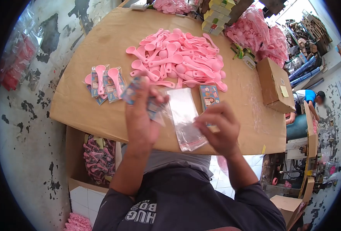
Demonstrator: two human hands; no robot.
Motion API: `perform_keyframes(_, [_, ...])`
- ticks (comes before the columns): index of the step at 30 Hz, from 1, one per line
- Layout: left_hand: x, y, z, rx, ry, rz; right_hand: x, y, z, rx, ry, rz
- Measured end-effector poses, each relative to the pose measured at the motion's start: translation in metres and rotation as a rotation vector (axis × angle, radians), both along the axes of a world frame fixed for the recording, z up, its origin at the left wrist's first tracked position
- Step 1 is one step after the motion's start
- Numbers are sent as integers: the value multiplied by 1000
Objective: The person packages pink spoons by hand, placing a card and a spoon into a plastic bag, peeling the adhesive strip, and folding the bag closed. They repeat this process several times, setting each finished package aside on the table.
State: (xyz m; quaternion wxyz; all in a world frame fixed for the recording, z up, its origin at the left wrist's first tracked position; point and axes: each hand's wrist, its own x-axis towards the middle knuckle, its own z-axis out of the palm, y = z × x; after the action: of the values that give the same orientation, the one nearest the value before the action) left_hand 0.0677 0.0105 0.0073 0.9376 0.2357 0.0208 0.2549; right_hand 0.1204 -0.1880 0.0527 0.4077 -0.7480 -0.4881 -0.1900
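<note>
My left hand [140,119] is closed around a clear plastic bag with a blue printed card [130,92] in it; a pink spoon partly shows at its top, blurred. My right hand [222,129] hovers at the front of a stack of clear plastic bags [182,107], thumb and fingers pinched together. What they hold, if anything, I cannot make out. A stack of blue printed cards [209,95] lies just beyond the right hand. Further back is a large heap of pink spoons [178,57]. Several bagged spoons with cards [103,82] lie to the left.
A cardboard box [274,84] stands at the table's [85,50] right side. Behind it are plastic sacks of pink spoons [255,34]. Small yellowish boxes [216,17] are stacked at the back. A box of packed spoons [99,158] sits below left. Another person [309,98] bends over at the far right.
</note>
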Motion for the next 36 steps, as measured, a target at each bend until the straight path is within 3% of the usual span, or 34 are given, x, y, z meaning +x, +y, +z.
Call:
perform_keyframes(2, [-4,17,0,-26,21,61,24,-5,11,10,174,-65])
perform_keyframes(6, [-12,14,6,-97,29,67,86,23,35,-174,145,-180])
perform_keyframes(10, [-17,6,1,-24,2,0,137,56,6,-388,-47,-155])
perform_keyframes(11, [-18,6,1,7,-7,29,143,64,0,-509,-136,-210])
perform_keyframes(15, [-21,4,5,6,-7,156,161,82,-11,-565,-162,-207])
perform_keyframes(17, [-21,5,2,7,-16,171,165,83,-6,-535,117,-86])
perform_keyframes(20, [-19,5,-2,38,-20,160,165,80,0,-483,303,-49])
perform_keyframes(27, [-6,2,0,-14,-99,165,163,60,23,-481,363,23])
perform_keyframes(29, [-1,5,0,-65,-98,228,168,47,28,-345,153,5])
perform_keyframes(33, [2,16,-1,-107,-111,356,119,18,66,15,330,-69])
perform_keyframes(36, [6,19,-1,-111,-148,408,81,-11,52,185,564,-72])
